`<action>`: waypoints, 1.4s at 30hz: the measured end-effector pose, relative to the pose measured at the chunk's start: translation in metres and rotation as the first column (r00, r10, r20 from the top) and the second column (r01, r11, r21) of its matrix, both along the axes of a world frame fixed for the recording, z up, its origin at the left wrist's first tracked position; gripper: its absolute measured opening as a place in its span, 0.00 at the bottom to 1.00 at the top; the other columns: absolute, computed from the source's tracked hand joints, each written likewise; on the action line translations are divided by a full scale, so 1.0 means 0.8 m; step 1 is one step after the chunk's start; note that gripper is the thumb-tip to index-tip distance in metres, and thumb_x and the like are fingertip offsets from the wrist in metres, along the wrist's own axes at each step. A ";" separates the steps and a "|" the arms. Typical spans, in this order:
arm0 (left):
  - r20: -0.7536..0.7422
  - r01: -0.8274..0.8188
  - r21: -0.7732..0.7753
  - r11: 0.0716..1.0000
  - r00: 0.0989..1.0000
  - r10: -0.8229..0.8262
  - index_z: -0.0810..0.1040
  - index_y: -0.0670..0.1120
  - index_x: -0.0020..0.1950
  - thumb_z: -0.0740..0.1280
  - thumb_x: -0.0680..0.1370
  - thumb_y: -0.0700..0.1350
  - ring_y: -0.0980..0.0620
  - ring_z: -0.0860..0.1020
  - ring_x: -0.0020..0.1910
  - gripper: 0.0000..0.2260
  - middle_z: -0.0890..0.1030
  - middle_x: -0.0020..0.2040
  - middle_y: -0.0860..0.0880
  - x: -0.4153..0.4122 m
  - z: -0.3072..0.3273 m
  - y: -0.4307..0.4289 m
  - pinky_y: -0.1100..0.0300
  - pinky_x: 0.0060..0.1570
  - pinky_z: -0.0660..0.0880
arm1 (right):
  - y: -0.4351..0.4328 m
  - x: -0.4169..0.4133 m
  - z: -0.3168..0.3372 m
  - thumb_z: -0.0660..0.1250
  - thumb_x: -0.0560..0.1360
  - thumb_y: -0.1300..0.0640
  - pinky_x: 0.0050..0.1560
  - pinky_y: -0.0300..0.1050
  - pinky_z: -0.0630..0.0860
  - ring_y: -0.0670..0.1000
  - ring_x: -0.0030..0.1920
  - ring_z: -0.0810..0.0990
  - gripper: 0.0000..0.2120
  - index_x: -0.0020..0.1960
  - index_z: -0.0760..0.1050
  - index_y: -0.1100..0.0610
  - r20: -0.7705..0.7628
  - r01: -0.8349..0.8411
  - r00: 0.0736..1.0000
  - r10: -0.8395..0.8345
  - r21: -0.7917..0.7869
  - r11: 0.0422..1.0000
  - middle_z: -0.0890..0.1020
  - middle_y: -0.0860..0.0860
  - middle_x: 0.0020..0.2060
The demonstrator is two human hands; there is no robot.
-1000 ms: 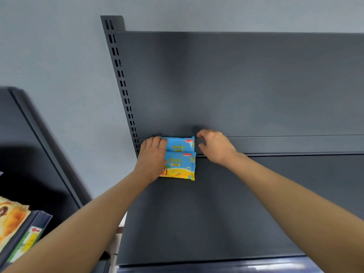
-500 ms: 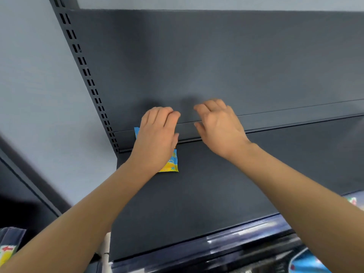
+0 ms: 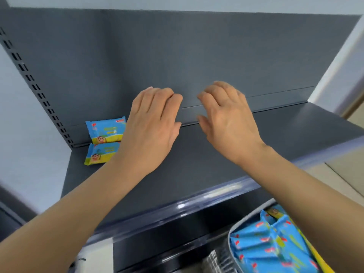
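Observation:
Two blue-and-yellow snack packs lie at the back left corner of a dark grey shelf (image 3: 197,164). The rear pack (image 3: 106,132) leans against the back panel, and the front pack (image 3: 100,154) lies flat before it. My left hand (image 3: 151,129) hovers over the shelf just right of the packs, fingers loosely bent, holding nothing. Further right, my right hand (image 3: 226,119) hangs above the shelf with relaxed fingers, also empty. Both hands are apart from the packs.
A basket (image 3: 232,251) at the bottom right holds several more blue packs (image 3: 269,245). A slotted upright (image 3: 37,89) runs along the shelf's left side. The shelf's front edge carries a glossy price rail (image 3: 197,201). A pale wall (image 3: 340,62) stands to the right.
Both hands have drawn back from the packs and shifted right, leaving both packs uncovered in the corner. The view has swung down and right, bringing the basket into sight.

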State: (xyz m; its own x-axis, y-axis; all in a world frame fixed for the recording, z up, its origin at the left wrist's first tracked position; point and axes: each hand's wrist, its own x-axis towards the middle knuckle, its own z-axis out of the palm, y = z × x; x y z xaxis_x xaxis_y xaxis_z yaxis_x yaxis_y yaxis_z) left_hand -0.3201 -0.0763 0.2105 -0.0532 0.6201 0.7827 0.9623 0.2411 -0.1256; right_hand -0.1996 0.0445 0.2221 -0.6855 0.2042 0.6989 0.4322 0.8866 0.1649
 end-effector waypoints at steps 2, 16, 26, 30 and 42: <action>-0.004 0.008 -0.006 1.000 1.000 -0.008 0.72 0.37 0.58 0.72 0.69 0.40 0.43 0.65 0.54 0.20 0.76 0.53 0.38 0.051 -0.004 0.015 0.51 0.63 0.59 | 0.016 0.050 -0.005 0.64 0.69 0.58 0.57 0.54 0.72 0.62 0.59 0.76 0.15 0.53 0.77 0.64 -0.008 0.018 1.000 -0.018 0.008 1.000 0.80 0.59 0.52; 0.198 0.056 -0.426 0.903 0.980 0.032 0.76 0.39 0.54 0.76 0.64 0.43 0.40 0.77 0.50 0.22 0.78 0.50 0.42 0.338 -0.177 0.095 0.52 0.59 0.64 | 0.126 0.328 -0.162 0.69 0.72 0.57 0.62 0.54 0.69 0.60 0.63 0.71 0.19 0.61 0.74 0.61 0.422 0.047 0.889 0.175 -0.465 0.884 0.77 0.57 0.60; 0.362 0.210 -0.861 0.464 0.893 0.267 0.67 0.46 0.68 0.64 0.76 0.50 0.47 0.68 0.63 0.22 0.70 0.63 0.47 0.355 -0.311 0.080 0.56 0.63 0.61 | 0.170 0.388 -0.268 0.67 0.74 0.51 0.66 0.53 0.68 0.58 0.67 0.67 0.27 0.70 0.65 0.54 0.802 0.454 0.576 0.158 -0.475 0.754 0.71 0.56 0.67; 0.338 0.200 -0.881 0.428 0.900 0.276 0.67 0.46 0.68 0.67 0.73 0.52 0.47 0.69 0.61 0.25 0.71 0.62 0.46 0.358 -0.334 0.085 0.55 0.61 0.64 | 0.185 0.409 -0.287 0.72 0.71 0.51 0.64 0.52 0.67 0.60 0.66 0.69 0.36 0.73 0.60 0.56 0.828 0.603 0.529 0.185 -0.520 0.605 0.70 0.59 0.66; 0.280 0.155 -0.922 0.354 0.899 0.336 0.63 0.45 0.70 0.72 0.70 0.50 0.46 0.69 0.63 0.32 0.70 0.64 0.45 0.372 -0.359 0.098 0.54 0.64 0.63 | 0.177 0.426 -0.311 0.74 0.69 0.51 0.50 0.51 0.76 0.60 0.54 0.78 0.54 0.74 0.37 0.67 0.823 0.787 0.568 -0.019 -0.537 0.304 0.78 0.59 0.50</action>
State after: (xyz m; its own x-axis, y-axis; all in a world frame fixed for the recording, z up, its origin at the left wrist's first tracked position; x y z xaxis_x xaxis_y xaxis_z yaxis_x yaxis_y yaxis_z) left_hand -0.0222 0.0024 -0.0765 -0.2723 0.8847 -0.3784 0.9540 0.2994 0.0136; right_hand 0.1413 0.1859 -0.0271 -0.3962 0.7411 -0.5421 0.9040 0.4180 -0.0892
